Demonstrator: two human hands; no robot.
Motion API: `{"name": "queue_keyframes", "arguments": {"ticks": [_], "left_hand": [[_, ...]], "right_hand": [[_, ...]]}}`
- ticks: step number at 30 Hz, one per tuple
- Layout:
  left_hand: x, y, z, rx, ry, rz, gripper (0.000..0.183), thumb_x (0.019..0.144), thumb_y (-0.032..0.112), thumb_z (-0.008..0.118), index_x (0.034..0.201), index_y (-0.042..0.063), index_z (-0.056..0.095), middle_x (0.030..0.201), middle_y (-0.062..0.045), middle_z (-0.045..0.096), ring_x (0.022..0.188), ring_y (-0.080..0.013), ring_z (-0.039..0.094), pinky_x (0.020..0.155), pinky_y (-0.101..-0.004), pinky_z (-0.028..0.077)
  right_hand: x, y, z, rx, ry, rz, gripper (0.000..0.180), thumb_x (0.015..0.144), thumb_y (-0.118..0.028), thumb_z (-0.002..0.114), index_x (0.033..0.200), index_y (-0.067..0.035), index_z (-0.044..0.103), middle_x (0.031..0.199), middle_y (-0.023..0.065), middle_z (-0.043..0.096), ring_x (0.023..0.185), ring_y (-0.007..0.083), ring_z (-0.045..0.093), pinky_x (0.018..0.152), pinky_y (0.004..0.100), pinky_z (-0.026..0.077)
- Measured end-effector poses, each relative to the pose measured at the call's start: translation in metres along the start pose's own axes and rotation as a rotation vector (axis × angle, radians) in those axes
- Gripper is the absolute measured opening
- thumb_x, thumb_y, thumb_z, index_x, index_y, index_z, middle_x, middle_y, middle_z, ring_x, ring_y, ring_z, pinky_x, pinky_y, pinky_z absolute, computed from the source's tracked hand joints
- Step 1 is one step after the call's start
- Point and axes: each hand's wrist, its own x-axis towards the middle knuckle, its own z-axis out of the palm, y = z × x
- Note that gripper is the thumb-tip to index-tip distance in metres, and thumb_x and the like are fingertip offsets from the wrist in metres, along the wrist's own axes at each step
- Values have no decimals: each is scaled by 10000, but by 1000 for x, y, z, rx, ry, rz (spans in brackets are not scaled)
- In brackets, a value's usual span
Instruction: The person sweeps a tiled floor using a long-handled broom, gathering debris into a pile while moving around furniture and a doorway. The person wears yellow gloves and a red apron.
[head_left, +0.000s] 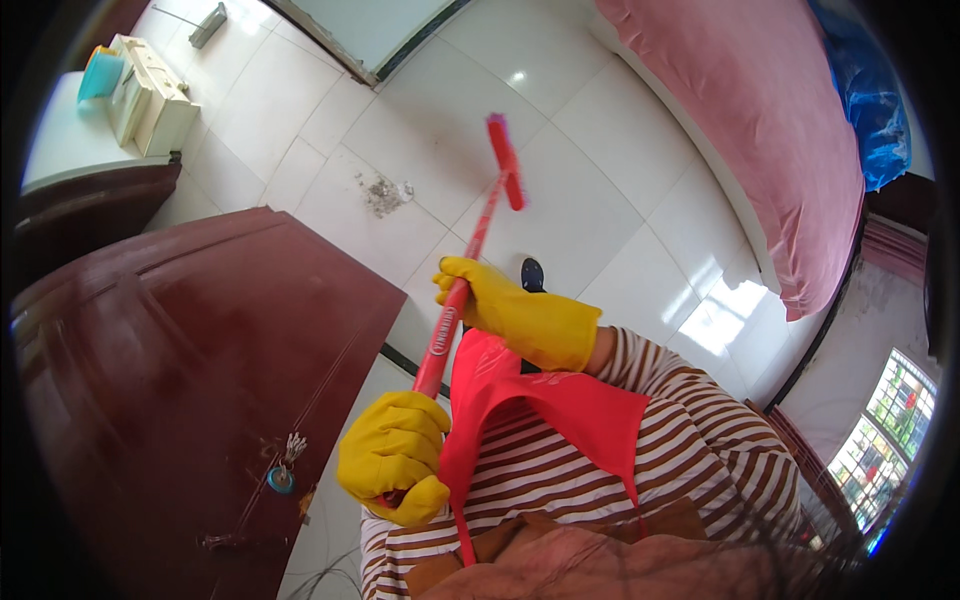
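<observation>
My left hand (394, 457), in a yellow rubber glove, is closed around the top end of a red broom handle (442, 337). Lower down the same handle, my right hand (480, 296) grips it in a matching glove. The red broom head (505, 161) is over the white tiled floor (585, 202), slightly blurred; whether its bristles touch the tiles I cannot tell. To the left of the broom head lies a small pile of grey debris (384, 196). The toe of a dark shoe (532, 274) shows just beyond my right hand.
A dark red wooden door (187, 352) with keys (281, 478) hanging from it stands close at left. Behind it are a white cabinet top (60, 150) and a long-handled dustpan (208, 26). A bed with a pink cover (780, 135) and a blue plastic bag (874, 112) fills the right.
</observation>
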Motion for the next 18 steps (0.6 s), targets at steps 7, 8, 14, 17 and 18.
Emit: {"name": "queue_keyframes", "arguments": {"ticks": [7,8,14,17,18], "left_hand": [[-10,-78,21,-226,355,-259,229,768,18,525,570,-4,413,554,-80,454,528,-204,452,501,-318,363],[-6,-83,20,-225,383,-404,248,811,21,512,579,-1,428,559,-80,458,532,-192,448,521,-315,375],[2,-82,-12,-9,213,-327,237,790,7,526,571,-5,438,546,-72,453,546,-195,479,562,-320,405],[12,-57,-29,73,231,-213,210,737,11,537,555,-6,433,540,-72,449,537,-211,494,559,-322,408],[15,-52,-29,112,222,-175,197,725,10,535,557,-5,434,539,-74,447,535,-213,494,559,-321,409]], "right_hand": [[36,-28,-82,-23,323,-125,141,804,-149,618,820,-19,566,745,118,597,648,254,589,616,348,519],[52,-29,-95,-40,344,-125,154,796,-169,599,781,-17,585,736,134,601,651,270,600,582,355,521],[97,-6,-57,-56,176,-5,133,762,-147,598,697,-48,538,678,93,556,587,224,546,535,338,478],[92,5,1,36,7,-5,123,767,-129,602,793,-40,521,709,93,561,591,200,540,538,333,472],[91,5,12,31,3,5,121,771,-120,600,810,-40,518,713,91,561,593,199,540,542,327,473]]}}
